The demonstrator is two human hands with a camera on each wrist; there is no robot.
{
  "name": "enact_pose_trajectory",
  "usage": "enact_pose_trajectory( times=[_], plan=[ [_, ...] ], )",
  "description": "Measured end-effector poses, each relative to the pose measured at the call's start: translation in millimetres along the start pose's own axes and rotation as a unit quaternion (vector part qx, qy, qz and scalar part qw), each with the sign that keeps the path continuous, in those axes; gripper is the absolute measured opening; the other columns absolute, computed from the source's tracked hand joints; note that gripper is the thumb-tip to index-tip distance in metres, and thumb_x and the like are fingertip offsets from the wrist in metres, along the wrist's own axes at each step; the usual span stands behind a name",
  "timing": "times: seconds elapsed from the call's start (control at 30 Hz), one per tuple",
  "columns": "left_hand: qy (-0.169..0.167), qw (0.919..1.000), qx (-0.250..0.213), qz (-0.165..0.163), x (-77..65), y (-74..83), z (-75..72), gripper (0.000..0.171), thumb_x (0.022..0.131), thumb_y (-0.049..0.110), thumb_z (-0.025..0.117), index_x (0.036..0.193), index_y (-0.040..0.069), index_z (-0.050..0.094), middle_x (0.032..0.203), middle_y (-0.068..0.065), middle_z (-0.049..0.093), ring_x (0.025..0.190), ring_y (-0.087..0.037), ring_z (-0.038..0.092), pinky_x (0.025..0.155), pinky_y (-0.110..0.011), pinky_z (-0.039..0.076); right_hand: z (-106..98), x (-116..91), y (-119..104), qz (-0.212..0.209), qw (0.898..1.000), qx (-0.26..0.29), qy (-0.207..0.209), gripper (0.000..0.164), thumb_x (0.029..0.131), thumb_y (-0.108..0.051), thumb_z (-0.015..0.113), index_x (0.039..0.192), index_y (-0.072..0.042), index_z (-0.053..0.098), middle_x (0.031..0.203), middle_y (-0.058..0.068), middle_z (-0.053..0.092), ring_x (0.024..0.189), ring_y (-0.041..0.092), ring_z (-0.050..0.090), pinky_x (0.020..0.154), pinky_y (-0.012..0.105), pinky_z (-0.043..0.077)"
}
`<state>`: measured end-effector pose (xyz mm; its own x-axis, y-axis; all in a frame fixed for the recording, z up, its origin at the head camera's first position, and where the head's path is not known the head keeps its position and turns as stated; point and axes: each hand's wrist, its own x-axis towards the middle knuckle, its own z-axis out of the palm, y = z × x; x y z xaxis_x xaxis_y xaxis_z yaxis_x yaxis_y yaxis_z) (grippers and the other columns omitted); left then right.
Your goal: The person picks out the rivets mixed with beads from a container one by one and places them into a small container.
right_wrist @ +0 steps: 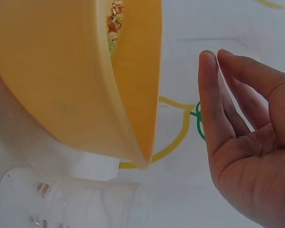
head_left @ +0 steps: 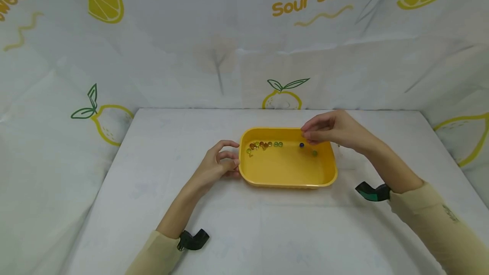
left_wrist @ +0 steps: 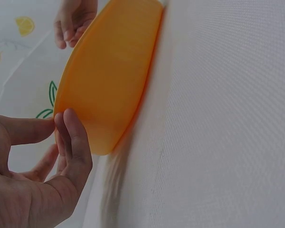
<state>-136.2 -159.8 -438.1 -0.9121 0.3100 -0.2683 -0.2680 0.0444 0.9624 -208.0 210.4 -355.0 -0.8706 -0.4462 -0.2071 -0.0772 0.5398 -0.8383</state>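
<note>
A yellow plastic basin (head_left: 290, 173) stands on the white table. Curved fingers of my left hand (head_left: 219, 162) hold its left end, touching the rim and outer wall; the left wrist view shows this hand (left_wrist: 42, 175) close up. Small amber, yellow and green glass marbles (head_left: 261, 144) lie along the basin's back left. One dark blue marble (head_left: 302, 144) and one green marble (head_left: 315, 153) are at its right. My right hand (head_left: 334, 130) hovers over the back right rim. In the right wrist view its thumb and fingertips nearly meet, with nothing visible between them.
Beside the basin's right end, a clear plastic container (right_wrist: 99, 199) with a few small coloured pieces shows in the right wrist view. A white cloth (head_left: 183, 67) printed with lemons hangs behind the table. Dark wrist mounts (head_left: 372, 192) sit on both forearms.
</note>
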Motion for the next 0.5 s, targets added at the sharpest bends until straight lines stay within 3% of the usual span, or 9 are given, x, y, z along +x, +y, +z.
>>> enact_pose_trajectory(
  times=[0.5],
  plan=[
    [0.002, 1.0, -0.005, 0.001, -0.1, 0.9, 0.3, 0.052, 0.1, 0.002, 0.068, 0.148, 0.015, 0.052, 0.115, -0.015, 0.067, 0.086, -0.02, 0.074, 0.083, -0.033, 0.07, 16.9, 24.8, -10.5, -0.028, 0.999, -0.006, -0.032, 0.028, 0.098, -0.012, 0.081, 0.122, 0.003, 0.077, 0.113, 0.024, 0.081, 0.093, 0.024, 0.083, 0.087, 0.038, 0.07]
  ],
)
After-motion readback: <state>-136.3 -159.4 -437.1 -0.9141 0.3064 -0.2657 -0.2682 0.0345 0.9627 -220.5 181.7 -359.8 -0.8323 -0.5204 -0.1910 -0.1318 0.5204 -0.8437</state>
